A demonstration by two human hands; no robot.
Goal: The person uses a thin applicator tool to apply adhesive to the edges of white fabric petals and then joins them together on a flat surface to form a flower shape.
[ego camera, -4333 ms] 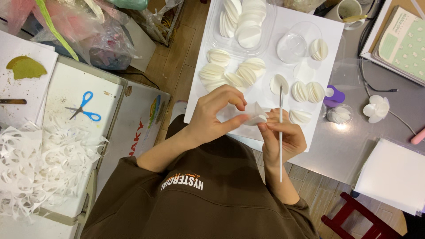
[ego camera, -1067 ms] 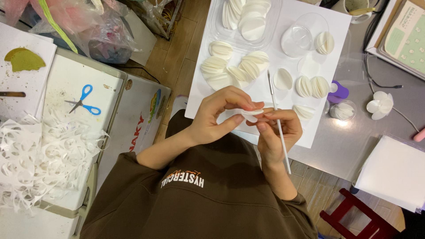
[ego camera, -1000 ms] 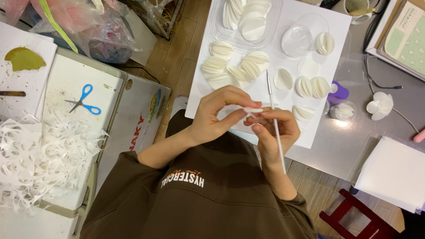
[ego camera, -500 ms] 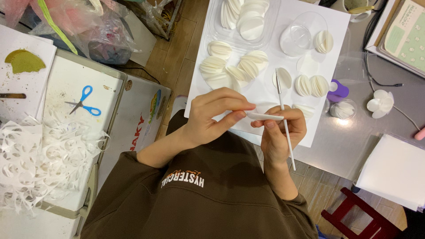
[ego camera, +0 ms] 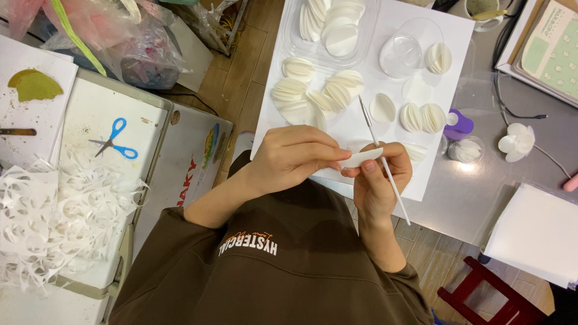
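Both hands meet over near edge of white sheet (ego camera: 445, 45) on grey bench (ego camera: 481, 198). Left hand (ego camera: 289, 157): fingers curled, tips pinched on a small folded white paper piece (ego camera: 360, 158), thin, matte, half-round. Right hand (ego camera: 379, 180): closed round same piece from other side, thumb on top, plus thin white stick (ego camera: 385, 164) slanting between fingers, tip pointing to far edge. On sheet: approx 10 pleated white paper discs (ego camera: 313, 96), fan-like, w/ a clear plastic tray (ego camera: 334, 27) of more at far edge & 1 clear round cup (ego camera: 404, 53). Right of sheet: 1 purple punch (ego camera: 460, 125), 1 white paper flower (ego camera: 516, 139). Off bench, left: 1 pair blue-handled scissors (ego camera: 114, 139), heap of white paper offcuts (ego camera: 54, 210). Bare bench right of sheet's near corner.
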